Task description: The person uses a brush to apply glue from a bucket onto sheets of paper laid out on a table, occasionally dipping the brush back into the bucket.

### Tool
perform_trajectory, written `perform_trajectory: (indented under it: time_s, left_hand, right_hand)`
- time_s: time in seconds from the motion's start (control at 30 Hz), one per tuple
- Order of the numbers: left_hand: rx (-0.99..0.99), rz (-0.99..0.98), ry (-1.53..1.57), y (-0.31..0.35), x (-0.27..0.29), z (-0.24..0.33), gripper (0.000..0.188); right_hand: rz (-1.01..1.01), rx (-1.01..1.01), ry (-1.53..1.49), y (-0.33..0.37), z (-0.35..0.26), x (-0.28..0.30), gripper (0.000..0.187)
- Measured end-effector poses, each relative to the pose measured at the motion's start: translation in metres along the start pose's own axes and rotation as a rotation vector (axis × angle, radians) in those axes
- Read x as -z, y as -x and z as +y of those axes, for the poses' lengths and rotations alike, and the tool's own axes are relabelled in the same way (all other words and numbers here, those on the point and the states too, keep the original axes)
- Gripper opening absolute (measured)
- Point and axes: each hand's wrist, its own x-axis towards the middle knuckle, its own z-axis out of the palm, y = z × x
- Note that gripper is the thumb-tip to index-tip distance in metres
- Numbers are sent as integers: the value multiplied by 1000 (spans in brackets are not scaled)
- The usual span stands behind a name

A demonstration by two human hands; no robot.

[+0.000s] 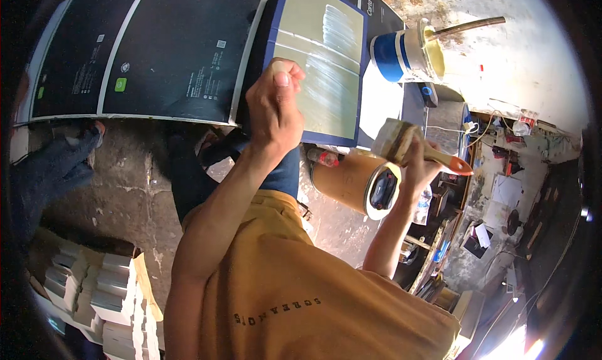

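My right hand (416, 162) grips a wide flat brush (444, 158) by its wooden handle, which ends in orange; its pale bristles point left. The brush is up in the air, near the right edge of the work table. My left hand (276, 106) is closed, thumb pressed to the fingers, above the near left part of a beige panel with a dark blue border (316, 103). Whether anything sits in that pinch I cannot make out. Whitish wet streaks of paste (338, 27) mark the panel in two patches.
A white and blue bucket (406, 56) of pale yellow paste, with a stick (470, 26) in it, stands beyond the panel. Dark printed sheets (182, 52) cover the table's left. Below are a brown drum (342, 184), cartons (116, 291) and another person's leg (53, 172).
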Motion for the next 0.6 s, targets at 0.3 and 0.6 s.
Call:
perform_trajectory:
  time_s: [0.3,0.6]
  left_hand:
    - [-6,7,14,-2,-1,-2,50]
    - [-28,-44,7,1,-1,-4,48]
  right_hand:
    - [-304,64,-196,31,-54,-91,23]
    - [5,104,-75,-12,-12,0,23]
